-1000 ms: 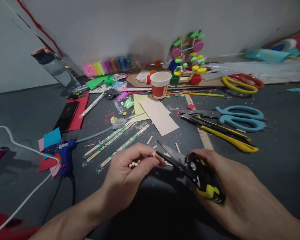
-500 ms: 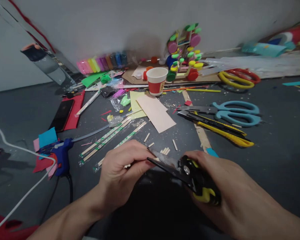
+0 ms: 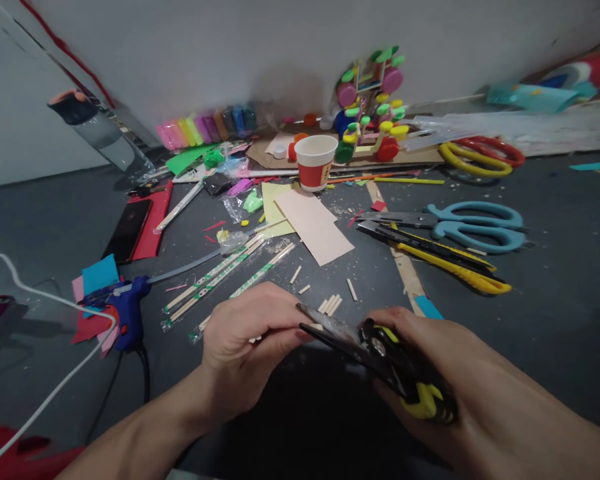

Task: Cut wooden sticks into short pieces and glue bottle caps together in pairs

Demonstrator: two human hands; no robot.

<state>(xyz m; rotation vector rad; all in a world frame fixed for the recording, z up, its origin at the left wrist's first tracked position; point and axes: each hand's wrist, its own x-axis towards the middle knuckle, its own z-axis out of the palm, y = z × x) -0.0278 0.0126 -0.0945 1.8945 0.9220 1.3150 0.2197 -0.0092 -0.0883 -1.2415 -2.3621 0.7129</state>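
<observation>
My left hand point(image 3: 253, 333) is closed, thumb and forefinger pinching a thin wooden stick point(image 3: 317, 327). The stick's pale end pokes out between the blades of black-and-yellow shears point(image 3: 380, 347). Those shears are gripped in my right hand point(image 3: 460, 380), blades slightly apart and pointing left at my left fingertips. More pale wood shows at my left palm, mostly hidden by the fingers. Just beyond the blades lie several short cut stick pieces point(image 3: 331, 305), some side by side. Wrapped chopsticks point(image 3: 215, 283) rest on the table beyond my left hand.
At left are a blue glue gun point(image 3: 129, 313) with its cord, a phone point(image 3: 127, 230) and a water bottle point(image 3: 100, 137). A paper cup point(image 3: 314, 167) stands behind pale paper point(image 3: 320, 230). Blue-handled scissors point(image 3: 475, 230) and a yellow utility knife point(image 3: 445, 263) lie right.
My right hand and the shears have shifted slightly right and down. The left hand keeps its pinch in nearly the same place, and the view has moved a little.
</observation>
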